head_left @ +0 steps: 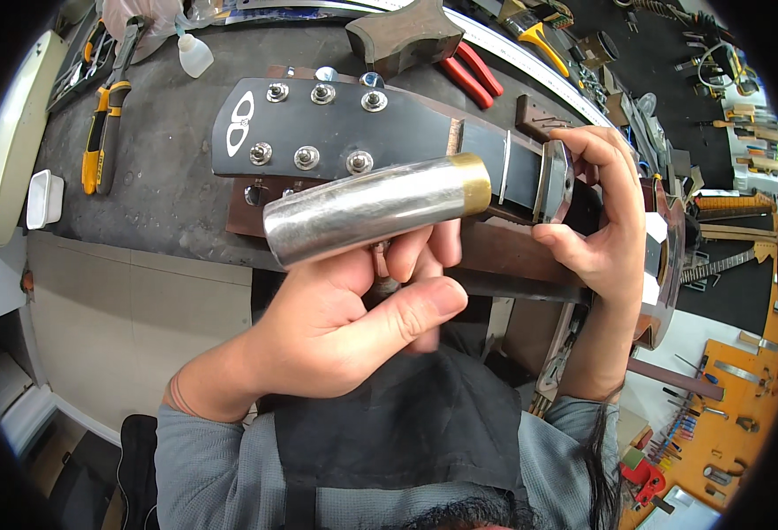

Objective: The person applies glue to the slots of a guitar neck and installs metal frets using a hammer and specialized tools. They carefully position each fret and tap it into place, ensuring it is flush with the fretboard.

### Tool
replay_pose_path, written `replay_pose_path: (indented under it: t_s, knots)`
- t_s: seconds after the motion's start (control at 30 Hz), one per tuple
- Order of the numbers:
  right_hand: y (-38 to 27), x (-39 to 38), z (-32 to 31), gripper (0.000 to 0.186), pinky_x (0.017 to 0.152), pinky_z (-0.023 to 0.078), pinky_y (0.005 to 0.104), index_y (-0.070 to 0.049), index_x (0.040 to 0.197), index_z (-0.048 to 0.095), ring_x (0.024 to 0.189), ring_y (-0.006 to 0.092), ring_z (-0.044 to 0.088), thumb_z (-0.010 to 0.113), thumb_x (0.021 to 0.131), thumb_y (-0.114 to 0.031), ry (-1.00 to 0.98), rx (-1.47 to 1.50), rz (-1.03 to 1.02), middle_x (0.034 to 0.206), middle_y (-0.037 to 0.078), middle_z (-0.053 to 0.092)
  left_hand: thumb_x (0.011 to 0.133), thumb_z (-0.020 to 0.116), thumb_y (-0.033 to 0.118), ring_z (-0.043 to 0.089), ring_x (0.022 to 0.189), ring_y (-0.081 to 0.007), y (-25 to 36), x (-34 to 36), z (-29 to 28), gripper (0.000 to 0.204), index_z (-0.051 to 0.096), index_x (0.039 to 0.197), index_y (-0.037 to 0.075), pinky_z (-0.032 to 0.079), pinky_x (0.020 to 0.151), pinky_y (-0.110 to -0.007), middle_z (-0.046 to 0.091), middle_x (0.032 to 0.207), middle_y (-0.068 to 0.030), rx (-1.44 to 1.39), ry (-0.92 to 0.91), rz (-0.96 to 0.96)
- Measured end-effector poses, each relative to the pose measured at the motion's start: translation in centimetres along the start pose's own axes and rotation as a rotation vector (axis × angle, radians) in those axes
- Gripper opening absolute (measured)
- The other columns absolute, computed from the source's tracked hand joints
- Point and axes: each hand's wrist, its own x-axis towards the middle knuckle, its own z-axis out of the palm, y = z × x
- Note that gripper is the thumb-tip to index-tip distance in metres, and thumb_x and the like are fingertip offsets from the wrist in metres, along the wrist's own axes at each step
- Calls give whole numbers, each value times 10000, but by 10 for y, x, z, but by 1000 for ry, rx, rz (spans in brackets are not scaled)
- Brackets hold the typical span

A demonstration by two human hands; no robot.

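Observation:
A guitar headstock (318, 124), dark with six tuner posts, lies across the bench, its fretboard (519, 168) running to the right. My left hand (353, 327) is closed around the handle of a hammer, whose cylindrical silver head (362, 212) with a brass end hangs over the lower edge of the headstock; the handle is mostly hidden by my fingers. My right hand (605, 221) grips a dark metal block (555, 184) set on the fretboard, with thumb and fingers on its two ends.
The grey bench (141, 221) holds yellow-black pliers (97, 141), a white tray (44, 199), a small bottle (194, 55), a dark wooden support (402, 35) and red-handled pliers (471, 75). A tool board (716, 433) is at right.

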Motion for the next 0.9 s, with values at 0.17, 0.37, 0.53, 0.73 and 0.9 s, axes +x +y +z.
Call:
replay_pose_path:
  t_s: [0.17,0.37,0.53,0.73,0.9]
  knots:
    - [-1,-1,-2,708,908,523,387,3,1265,664,1005,269,627,934,667,-263,9,32,-38,1128,120,651,942,600,-111,611,1107,-199,38,2,-7,467,539,1396,-23,503,932,-312,610,1245,-123,505,-122,209]
    - [1,-6,-1,628,941,543,394,-36,1267,668,1072,305,674,924,719,-203,31,90,-16,1152,115,672,818,650,-99,667,913,-304,86,53,17,369,705,1173,-17,523,843,-380,669,895,-131,1406,-275,526]
    - [4,-11,3,571,917,539,435,-50,1217,654,1062,385,651,916,734,-208,96,133,-48,1144,135,661,736,652,-91,656,797,-337,80,82,36,374,702,1097,-8,519,699,-441,632,838,-132,1661,-324,793]
    - [5,-11,4,535,870,531,459,-61,1179,648,1036,392,645,912,745,-229,135,128,-77,1112,138,631,734,649,-103,693,819,-338,84,92,47,390,714,1108,-14,558,711,-438,682,880,-129,1797,-404,890]
    - [8,-14,2,494,841,528,465,-49,1133,640,991,395,642,907,769,-249,169,32,-162,1078,134,618,718,640,-130,725,862,-366,88,92,56,410,724,1107,-29,583,755,-453,722,943,-162,1677,-385,962]
